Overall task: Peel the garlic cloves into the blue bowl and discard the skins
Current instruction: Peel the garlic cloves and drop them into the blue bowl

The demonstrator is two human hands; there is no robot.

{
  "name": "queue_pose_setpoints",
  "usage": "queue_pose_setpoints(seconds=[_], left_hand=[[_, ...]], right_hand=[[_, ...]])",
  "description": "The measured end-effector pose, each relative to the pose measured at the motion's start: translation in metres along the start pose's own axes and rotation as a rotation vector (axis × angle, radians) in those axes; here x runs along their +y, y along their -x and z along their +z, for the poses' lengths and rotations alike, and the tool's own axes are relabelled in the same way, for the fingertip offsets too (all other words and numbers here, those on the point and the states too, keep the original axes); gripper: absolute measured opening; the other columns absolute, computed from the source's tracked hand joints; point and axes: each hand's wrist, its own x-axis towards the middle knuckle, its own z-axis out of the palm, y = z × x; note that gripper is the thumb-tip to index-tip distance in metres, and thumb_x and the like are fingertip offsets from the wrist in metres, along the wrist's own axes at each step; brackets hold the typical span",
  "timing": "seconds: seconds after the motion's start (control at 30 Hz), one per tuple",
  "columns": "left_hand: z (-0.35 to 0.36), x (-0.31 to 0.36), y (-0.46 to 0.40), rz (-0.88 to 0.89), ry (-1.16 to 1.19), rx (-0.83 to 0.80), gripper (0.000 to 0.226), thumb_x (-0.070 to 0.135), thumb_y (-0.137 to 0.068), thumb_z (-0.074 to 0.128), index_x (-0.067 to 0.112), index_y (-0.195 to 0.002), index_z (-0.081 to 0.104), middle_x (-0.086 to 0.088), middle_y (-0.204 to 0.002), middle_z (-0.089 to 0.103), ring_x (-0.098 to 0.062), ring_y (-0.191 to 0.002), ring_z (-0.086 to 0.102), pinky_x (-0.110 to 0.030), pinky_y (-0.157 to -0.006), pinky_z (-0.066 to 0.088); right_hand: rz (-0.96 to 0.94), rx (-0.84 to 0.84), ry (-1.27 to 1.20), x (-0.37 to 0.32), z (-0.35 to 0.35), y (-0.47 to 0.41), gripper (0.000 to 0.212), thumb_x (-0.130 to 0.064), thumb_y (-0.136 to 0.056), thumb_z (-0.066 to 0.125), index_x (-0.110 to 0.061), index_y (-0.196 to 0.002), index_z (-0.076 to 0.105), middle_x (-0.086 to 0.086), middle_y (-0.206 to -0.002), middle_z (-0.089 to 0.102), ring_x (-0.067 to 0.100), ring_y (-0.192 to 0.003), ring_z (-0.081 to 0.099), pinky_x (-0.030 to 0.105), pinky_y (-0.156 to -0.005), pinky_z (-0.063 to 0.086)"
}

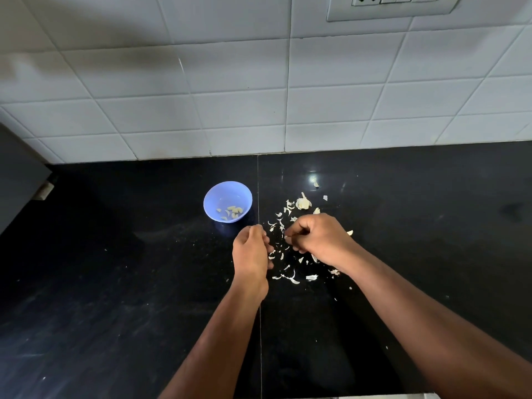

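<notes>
The blue bowl (213, 197) stands on the black counter, left of centre, with several peeled garlic cloves (233, 210) in its bottom. Just in front of the bowl is my left hand (250, 251), its fingers curled inward; what they hold is hidden. My right hand (321, 240) is a short gap to the right, with its fingers pinched on a small pale garlic clove at the fingertips. The rest of the garlic bulb (303, 203) lies behind my right hand. Torn white skins (290, 277) are scattered on the counter between and below my hands.
The black stone counter (115, 283) has a seam running front to back just right of the bowl. A white tiled wall (230, 110) rises behind, with a socket plate (394, 4) at the top right. A dark cabinet edge (17, 174) stands at the far left.
</notes>
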Motion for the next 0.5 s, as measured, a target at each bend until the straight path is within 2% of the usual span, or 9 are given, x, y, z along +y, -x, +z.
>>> queue_pose_setpoints(seconds=[0.1, 0.17, 0.23, 0.3, 0.37, 0.43, 0.5], left_hand=[[-0.004, 0.001, -0.005, 0.013, 0.018, 0.028, 0.017, 0.021, -0.103, 0.054, 0.016, -0.091, 0.063, 0.001, -0.08, 0.058, -0.008, -0.06, 0.053, -0.025, -0.046, 0.037], [-0.006, 0.002, -0.006, 0.011, 0.022, 0.043, 0.014, 0.021, -0.103, 0.055, 0.016, -0.097, 0.067, 0.002, -0.081, 0.061, -0.009, -0.061, 0.054, -0.025, -0.045, 0.038], [-0.007, 0.0, -0.008, 0.024, -0.004, 0.041, 0.014, 0.021, -0.103, 0.055, 0.017, -0.103, 0.068, 0.002, -0.084, 0.063, -0.009, -0.064, 0.055, -0.025, -0.045, 0.039], [-0.007, -0.002, -0.008, 0.022, -0.074, 0.016, 0.014, 0.023, -0.104, 0.056, 0.02, -0.107, 0.069, 0.002, -0.09, 0.066, -0.01, -0.067, 0.057, -0.025, -0.047, 0.04], [-0.007, -0.002, -0.007, -0.009, -0.119, -0.051, 0.013, 0.028, -0.105, 0.058, 0.022, -0.109, 0.069, 0.002, -0.094, 0.068, -0.01, -0.071, 0.059, -0.025, -0.048, 0.039], [-0.006, -0.001, -0.004, -0.051, -0.119, -0.126, 0.015, 0.03, -0.105, 0.062, 0.019, -0.11, 0.071, 0.002, -0.092, 0.069, -0.01, -0.071, 0.059, -0.023, -0.048, 0.037], [-0.006, -0.001, 0.0, -0.088, -0.09, -0.195, 0.018, 0.031, -0.103, 0.067, 0.015, -0.108, 0.073, 0.002, -0.088, 0.07, -0.01, -0.07, 0.06, -0.024, -0.048, 0.037]], right_hand=[[0.042, -0.079, 0.127, -0.007, 0.006, -0.008, 0.015, -0.009, -0.091, 0.074, -0.022, -0.086, 0.08, 0.0, -0.071, 0.075, 0.013, -0.065, 0.07, 0.03, -0.067, 0.059], [0.086, -0.175, 0.328, -0.003, 0.013, -0.009, 0.015, -0.01, -0.093, 0.07, -0.021, -0.089, 0.08, -0.005, -0.073, 0.072, 0.015, -0.075, 0.071, 0.029, -0.074, 0.057], [0.078, -0.171, 0.457, 0.001, 0.019, -0.012, 0.018, -0.013, -0.092, 0.067, -0.026, -0.086, 0.078, -0.004, -0.085, 0.074, 0.019, -0.087, 0.072, 0.03, -0.081, 0.058], [0.08, -0.121, 0.504, 0.003, 0.022, -0.013, 0.023, -0.015, -0.09, 0.066, -0.031, -0.074, 0.072, -0.005, -0.089, 0.076, 0.018, -0.087, 0.072, 0.03, -0.078, 0.058], [0.094, -0.072, 0.353, 0.008, 0.025, -0.013, 0.023, -0.016, -0.092, 0.067, -0.029, -0.075, 0.074, -0.006, -0.081, 0.076, 0.012, -0.077, 0.07, 0.024, -0.067, 0.054], [0.122, 0.003, -0.008, 0.011, 0.024, -0.005, 0.012, -0.019, -0.094, 0.074, -0.025, -0.086, 0.08, -0.006, -0.075, 0.076, 0.004, -0.066, 0.066, 0.017, -0.06, 0.049], [0.131, 0.085, -0.364, 0.011, 0.022, 0.007, 0.007, -0.02, -0.095, 0.076, -0.022, -0.096, 0.083, -0.006, -0.083, 0.079, -0.002, -0.07, 0.067, 0.012, -0.064, 0.049]])
